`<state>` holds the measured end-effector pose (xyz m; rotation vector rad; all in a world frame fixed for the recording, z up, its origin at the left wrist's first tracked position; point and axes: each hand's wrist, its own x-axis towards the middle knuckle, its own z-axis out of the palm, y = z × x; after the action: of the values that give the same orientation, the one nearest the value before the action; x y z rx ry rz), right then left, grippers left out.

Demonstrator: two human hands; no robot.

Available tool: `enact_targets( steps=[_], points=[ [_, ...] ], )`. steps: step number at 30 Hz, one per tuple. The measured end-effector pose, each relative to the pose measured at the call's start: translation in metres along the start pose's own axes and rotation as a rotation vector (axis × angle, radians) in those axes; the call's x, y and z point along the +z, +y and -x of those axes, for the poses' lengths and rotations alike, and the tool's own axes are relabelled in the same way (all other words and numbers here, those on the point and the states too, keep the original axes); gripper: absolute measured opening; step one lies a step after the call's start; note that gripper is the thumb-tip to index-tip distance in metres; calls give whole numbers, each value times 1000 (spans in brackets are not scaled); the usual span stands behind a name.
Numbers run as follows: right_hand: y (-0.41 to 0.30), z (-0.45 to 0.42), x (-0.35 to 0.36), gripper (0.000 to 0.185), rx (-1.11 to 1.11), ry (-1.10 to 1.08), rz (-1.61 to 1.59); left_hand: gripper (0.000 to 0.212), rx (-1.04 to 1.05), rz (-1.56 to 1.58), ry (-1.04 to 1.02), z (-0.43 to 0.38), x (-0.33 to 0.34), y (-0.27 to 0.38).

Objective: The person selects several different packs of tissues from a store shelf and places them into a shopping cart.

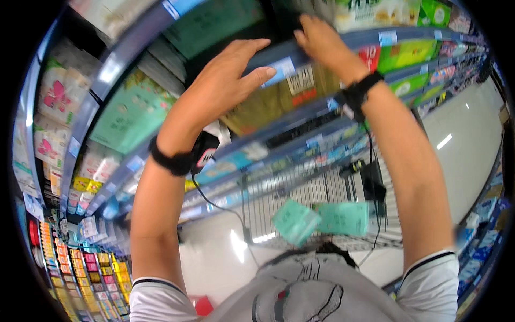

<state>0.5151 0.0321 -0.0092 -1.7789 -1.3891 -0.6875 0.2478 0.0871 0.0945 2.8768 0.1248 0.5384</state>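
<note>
My left hand (229, 80) is at the front edge of a store shelf (295, 54), thumb and fingers apart, with nothing in it. To its right, my right hand (320, 40) reaches over the same edge with bent fingers; the dark gap behind it hides whether the fingertips touch anything. Behind my left hand a green package (213, 28) lies deep on the shelf. More green packages (130, 112) stand on the shelf at the left. Below my arms, a wire shopping cart (261, 209) holds two green packages (342, 218), one of them tilted.
Brown packages (261, 108) line the shelf below my hands. Green and white packs (410, 56) fill the shelves at the right. Butterfly-printed packs (56, 96) stand far left, above smaller colourful goods (84, 273). Pale glossy floor (454, 120) runs along the aisle.
</note>
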Motion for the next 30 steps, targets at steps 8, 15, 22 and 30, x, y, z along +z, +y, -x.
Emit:
enact_targets(
  steps=[8, 15, 22, 30],
  points=[
    [-67, 91, -73, 31, 67, 43, -479, 48, -370, 402, -230, 188, 117, 27],
    [-90, 359, -40, 47, 782, -718, -446, 72, -605, 456, -545, 319, 256, 29],
    [-169, 458, -15, 115, 1634, -1139, -709, 75, -721, 680, -660, 368, 306, 37],
    [-198, 460, 24, 114, 1751, -1084, -622, 79, -674, 894, -675, 403, 331, 51]
  ],
)
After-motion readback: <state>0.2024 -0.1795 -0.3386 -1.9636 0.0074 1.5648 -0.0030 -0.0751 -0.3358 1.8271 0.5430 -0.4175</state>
